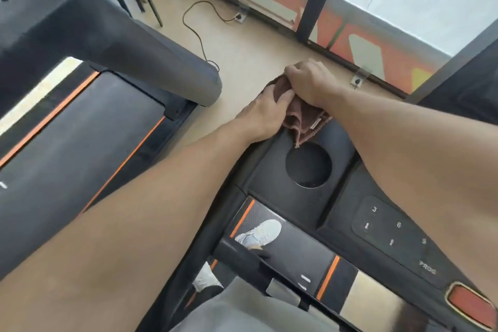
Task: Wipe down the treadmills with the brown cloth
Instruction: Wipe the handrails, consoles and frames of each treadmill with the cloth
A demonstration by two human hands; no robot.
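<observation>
Bunching between both hands' fingers [283, 97] — brown cloth [304, 121] on console [269, 167].

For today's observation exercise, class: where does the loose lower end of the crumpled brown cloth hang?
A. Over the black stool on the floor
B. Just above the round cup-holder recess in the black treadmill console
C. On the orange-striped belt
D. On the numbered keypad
B: the crumpled brown cloth, gripped by both hands, hangs down to the rim of the round cup-holder recess.

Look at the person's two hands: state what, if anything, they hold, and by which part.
Both hands hold the brown cloth at its bunched upper end: the right hand grips it from above, the left hand pinches it beside; its lower end hangs loose.
</observation>
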